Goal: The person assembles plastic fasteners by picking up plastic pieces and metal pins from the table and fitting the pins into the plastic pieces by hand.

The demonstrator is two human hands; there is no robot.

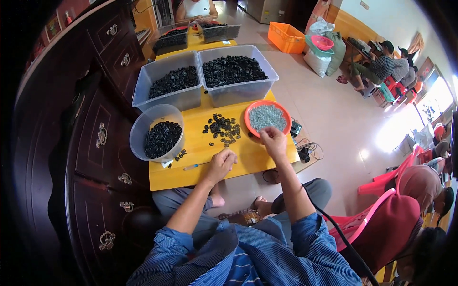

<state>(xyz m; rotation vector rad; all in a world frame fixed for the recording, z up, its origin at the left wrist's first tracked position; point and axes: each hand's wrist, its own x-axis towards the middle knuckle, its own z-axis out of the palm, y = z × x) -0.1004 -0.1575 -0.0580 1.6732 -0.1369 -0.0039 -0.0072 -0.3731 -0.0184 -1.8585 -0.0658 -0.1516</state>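
Uncountably many clear pieces lie in one orange bowl, their long axes indistinct. The right hand pinches at its near rim; the left hand curls beside one slim crosswise tool; whether either grasps anything, I cannot tell.

Before me on the desk, a heap of pieces lies in the middle, with a filled tub to its left and a filled bowl to its right. Behind these, side by side, stand the left bin, behind the tub, and the right bin, behind the heap and the bowl, both filled. My left grip is at the near edge, in front of the heap and just right of a stick, my right grip is at the bowl's near rim, and a cabinet stands left of the desk
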